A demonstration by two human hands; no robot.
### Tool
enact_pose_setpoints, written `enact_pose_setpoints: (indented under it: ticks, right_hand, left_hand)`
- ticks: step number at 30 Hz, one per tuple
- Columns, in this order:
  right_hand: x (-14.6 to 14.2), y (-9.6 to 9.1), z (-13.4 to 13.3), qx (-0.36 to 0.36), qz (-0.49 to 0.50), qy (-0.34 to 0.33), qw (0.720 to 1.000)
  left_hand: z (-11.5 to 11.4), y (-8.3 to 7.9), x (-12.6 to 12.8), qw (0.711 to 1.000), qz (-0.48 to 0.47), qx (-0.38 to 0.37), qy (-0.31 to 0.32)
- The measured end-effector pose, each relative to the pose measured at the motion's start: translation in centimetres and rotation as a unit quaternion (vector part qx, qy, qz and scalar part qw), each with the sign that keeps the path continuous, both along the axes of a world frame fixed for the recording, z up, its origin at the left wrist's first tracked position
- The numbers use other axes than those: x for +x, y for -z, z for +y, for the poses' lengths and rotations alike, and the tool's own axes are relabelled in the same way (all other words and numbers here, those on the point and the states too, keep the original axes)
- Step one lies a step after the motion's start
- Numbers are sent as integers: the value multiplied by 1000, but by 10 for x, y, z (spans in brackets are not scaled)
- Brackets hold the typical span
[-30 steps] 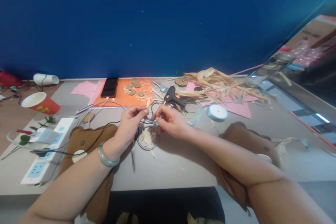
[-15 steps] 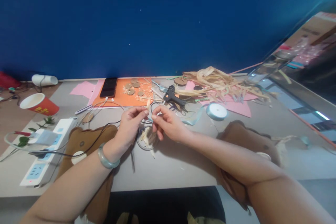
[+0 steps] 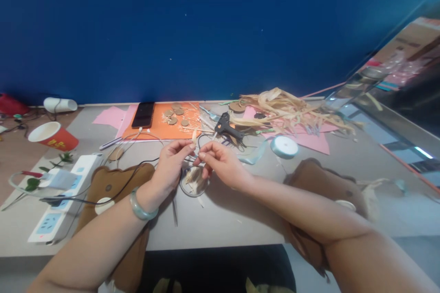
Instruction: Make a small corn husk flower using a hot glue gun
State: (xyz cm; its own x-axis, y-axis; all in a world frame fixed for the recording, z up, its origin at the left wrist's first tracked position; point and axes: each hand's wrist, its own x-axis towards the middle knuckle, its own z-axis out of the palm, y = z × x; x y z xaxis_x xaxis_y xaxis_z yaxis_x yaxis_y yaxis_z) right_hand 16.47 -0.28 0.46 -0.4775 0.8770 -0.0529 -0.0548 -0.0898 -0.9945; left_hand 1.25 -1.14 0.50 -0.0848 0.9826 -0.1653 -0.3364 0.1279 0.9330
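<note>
1. Nearest me, my forearms come in over the table edge, a green bangle (image 3: 142, 206) on the left wrist, with a brown pouch (image 3: 106, 183) under that arm.
2. My left hand (image 3: 172, 165) is closed in a fingertip pinch on a pale straw strip (image 3: 194, 137), which stands up just above my fingers.
3. My right hand (image 3: 222, 165) meets it thumb to forefinger, and seems to be nipping the same strip lower down; the contact itself is too small to see clearly.
4. Both hands hover just above a small round dish (image 3: 192, 195) of straw scraps.
5. I judge I am mid-way through shaping or splitting the strip; any next move calls for a light, steady pinch, since it is thin.
6. Beyond lie a black glue gun (image 3: 227, 127), a ribbon spool (image 3: 283, 146), an orange sheet (image 3: 156, 132) and a straw pile (image 3: 285, 107).
</note>
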Motion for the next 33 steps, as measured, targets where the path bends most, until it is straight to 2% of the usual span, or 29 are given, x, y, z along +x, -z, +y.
enact_pose_setpoints:
  ticks: [11,16,20,23,29,33]
  right_hand:
    - [0,-1,2,-17,5,-8,1000]
    - [0,-4,4,-31,60,37,997]
    - [0,-1,9,6,67,97,993]
    - [0,2,11,30,77,121,989]
    - [0,7,11,165,20,117,979]
    - [-1,11,12,191,3,117,975]
  left_hand:
    - [-1,1,0,1000,-9,-10,-1]
    - [2,1,-2,1000,-10,-3,-6]
    - [2,1,-1,1000,-12,-4,-11]
    - [1,3,2,1000,-20,-13,17]
    - [0,7,3,996,-50,-8,79]
    - [1,9,3,995,-47,9,87]
